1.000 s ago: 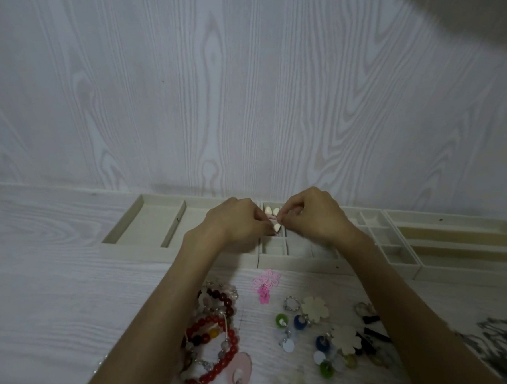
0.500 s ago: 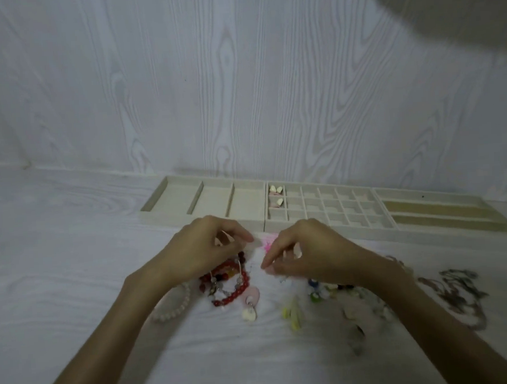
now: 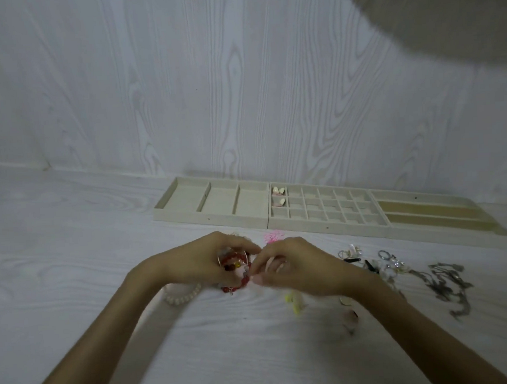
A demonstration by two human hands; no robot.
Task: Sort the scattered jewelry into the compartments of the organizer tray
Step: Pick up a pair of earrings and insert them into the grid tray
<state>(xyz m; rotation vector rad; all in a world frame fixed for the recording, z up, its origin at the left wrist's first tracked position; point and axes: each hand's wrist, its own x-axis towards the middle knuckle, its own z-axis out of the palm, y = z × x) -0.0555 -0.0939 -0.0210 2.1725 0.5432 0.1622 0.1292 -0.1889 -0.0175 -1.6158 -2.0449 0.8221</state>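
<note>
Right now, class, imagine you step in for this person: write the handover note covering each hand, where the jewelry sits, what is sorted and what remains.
Left hand grips the red bead bracelets; right hand pinches at the same cluster.
Organizer tray lies by the wall.
Done: only small pale pieces in two grid compartments.
Left: pearl bracelet, pink piece, yellow piece, rings and clips, dark chains, all on the floor.
</note>
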